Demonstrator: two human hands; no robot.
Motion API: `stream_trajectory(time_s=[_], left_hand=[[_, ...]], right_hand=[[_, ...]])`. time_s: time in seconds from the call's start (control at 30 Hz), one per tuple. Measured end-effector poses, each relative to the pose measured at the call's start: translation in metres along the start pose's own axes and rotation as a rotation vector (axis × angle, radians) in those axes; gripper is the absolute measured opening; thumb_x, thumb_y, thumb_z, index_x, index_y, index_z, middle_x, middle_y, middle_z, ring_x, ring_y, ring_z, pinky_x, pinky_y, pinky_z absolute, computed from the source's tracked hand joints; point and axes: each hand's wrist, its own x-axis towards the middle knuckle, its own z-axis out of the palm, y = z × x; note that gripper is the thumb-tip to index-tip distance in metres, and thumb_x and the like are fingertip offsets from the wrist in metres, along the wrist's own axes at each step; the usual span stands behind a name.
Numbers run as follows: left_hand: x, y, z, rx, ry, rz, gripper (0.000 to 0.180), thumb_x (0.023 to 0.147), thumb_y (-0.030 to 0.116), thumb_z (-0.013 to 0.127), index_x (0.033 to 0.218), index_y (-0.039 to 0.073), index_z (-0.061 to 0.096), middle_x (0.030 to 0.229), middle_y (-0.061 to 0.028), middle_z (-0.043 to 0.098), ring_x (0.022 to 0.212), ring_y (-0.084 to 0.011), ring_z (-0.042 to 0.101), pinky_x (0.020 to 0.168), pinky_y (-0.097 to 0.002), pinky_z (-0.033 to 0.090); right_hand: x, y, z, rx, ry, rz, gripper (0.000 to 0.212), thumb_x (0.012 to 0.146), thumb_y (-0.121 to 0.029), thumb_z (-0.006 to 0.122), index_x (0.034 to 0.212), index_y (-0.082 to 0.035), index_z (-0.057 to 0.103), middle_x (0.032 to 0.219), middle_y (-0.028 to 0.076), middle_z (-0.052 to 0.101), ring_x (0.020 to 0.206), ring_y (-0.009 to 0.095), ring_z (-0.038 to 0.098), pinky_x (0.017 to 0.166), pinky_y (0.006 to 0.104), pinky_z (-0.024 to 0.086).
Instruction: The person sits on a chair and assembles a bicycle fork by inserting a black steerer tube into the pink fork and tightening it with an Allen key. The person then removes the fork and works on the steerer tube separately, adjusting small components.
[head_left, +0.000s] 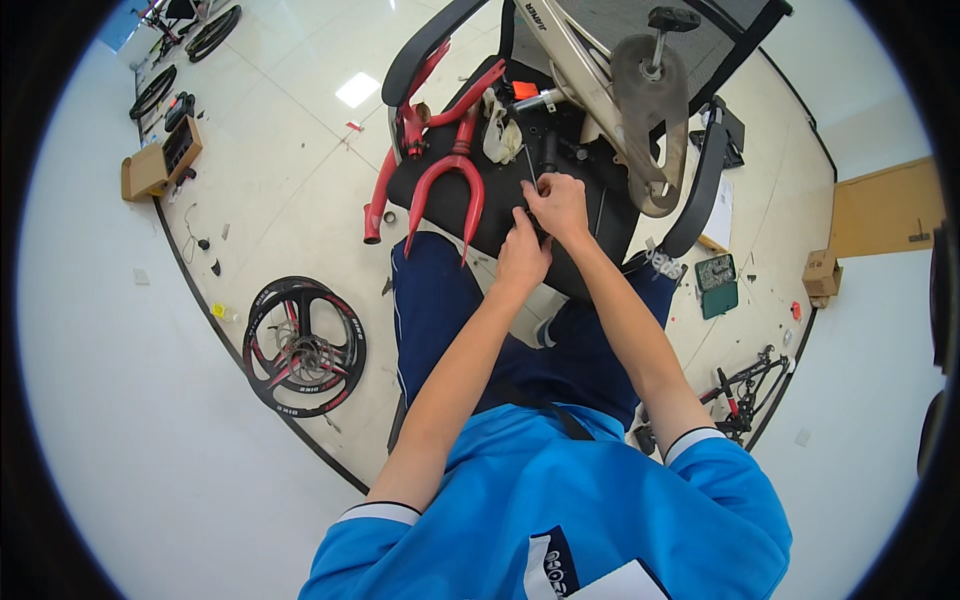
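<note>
**Both hands meet over small parts on the seat of an office chair**

The left hand (522, 255) and the right hand (558, 203) are together near the middle of the view, just above centre, over the black seat (500, 205) of an office chair. The right hand's fingers are curled together on a small dark part at about 11 o'clock from its knuckles; what that part is cannot be told. The left hand sits just below, at 7 o'clock from the right, its fingers bent in toward the same spot; whether they grip anything cannot be told.

On the seat at 9 o'clock from the hands lies a red bicycle fork (447, 185), its legs pointing down toward the person's knees, with a red frame piece (400, 150) beside it hanging off the seat's edge. At 12 o'clock lies a pale rag or glove (497, 135). At 1 o'clock a beige bicycle frame (590, 75) leans across the chair, its round chainring guard (650, 100) and a pedal (672, 18) uppermost.

On the floor at 8 o'clock lies a black wheel (303, 345) with red-trimmed spokes. At 3 o'clock is a green case (717, 283).
</note>
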Motion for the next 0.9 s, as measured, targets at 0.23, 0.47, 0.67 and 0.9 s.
stream_trajectory(time_s=[0.23,0.47,0.67,0.9], left_hand=[[-0.002,0.003,-0.003,0.004,-0.005,-0.022,0.058,0.088,0.013,0.070,0.126,-0.007,0.032,0.102,-0.0376,0.063,0.092,-0.0549,0.064,0.078,-0.0580,0.053],[-0.003,0.002,-0.001,0.001,0.015,-0.035,0.056,0.089,0.015,0.068,0.128,-0.005,0.033,0.101,-0.0367,0.065,0.096,-0.0544,0.063,0.081,-0.0574,0.051],[-0.002,0.003,-0.001,-0.005,0.011,-0.042,0.056,0.089,0.014,0.068,0.128,-0.006,0.033,0.101,-0.0369,0.065,0.096,-0.0550,0.063,0.081,-0.0576,0.051],[-0.001,-0.003,0.002,-0.019,0.027,-0.017,0.057,0.089,0.013,0.068,0.128,-0.006,0.033,0.101,-0.0380,0.064,0.096,-0.0552,0.063,0.081,-0.0576,0.051]], right_hand=[[0.008,0.004,-0.009,-0.077,0.005,0.044,0.037,0.084,-0.029,0.072,0.068,0.004,0.068,0.063,0.024,0.063,0.061,0.040,0.065,0.060,0.0436,0.052],[0.009,0.008,-0.002,-0.176,-0.050,0.024,0.041,0.089,-0.033,0.065,0.069,0.003,0.070,0.068,0.027,0.065,0.069,0.045,0.066,0.068,0.0493,0.054],[0.020,0.015,-0.006,-0.219,-0.111,0.065,0.045,0.091,-0.038,0.062,0.072,0.003,0.071,0.076,0.029,0.066,0.077,0.047,0.066,0.074,0.0515,0.054],[0.021,0.004,-0.004,-0.191,-0.196,0.140,0.047,0.092,-0.039,0.059,0.075,0.002,0.071,0.079,0.029,0.067,0.081,0.047,0.066,0.077,0.0516,0.053]])
